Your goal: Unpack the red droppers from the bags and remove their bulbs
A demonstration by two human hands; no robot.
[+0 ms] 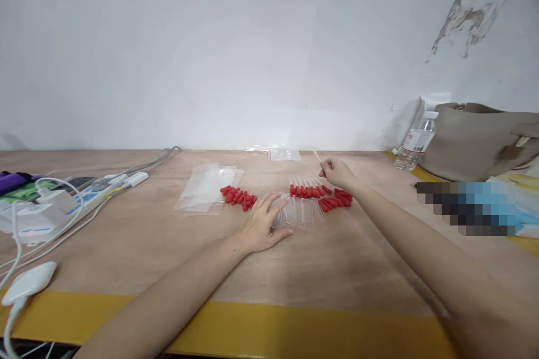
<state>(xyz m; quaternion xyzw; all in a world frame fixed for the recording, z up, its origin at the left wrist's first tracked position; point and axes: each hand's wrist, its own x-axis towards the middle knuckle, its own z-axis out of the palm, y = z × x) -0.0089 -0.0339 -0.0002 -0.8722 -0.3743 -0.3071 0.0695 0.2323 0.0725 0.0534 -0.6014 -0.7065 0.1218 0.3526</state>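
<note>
Caps [238, 197] lie between bags [207, 187] and tubes [300, 213] on table [337, 269].

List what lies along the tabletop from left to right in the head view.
White power strip with plugged cables → stack of clear plastic bags → small pile of loose red rubber bulbs → left hand → right hand → clear plastic water bottle → beige fabric bag.

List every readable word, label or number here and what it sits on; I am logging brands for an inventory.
No text can be read.
Clear plastic water bottle: white label with red print, too small and blurred to read.
White power strip: blue and yellow markings, no legible letters.
Clear zip bag with red strip: no print visible.
Right of the table, a pixelated patch hides whatever lies there.
</note>
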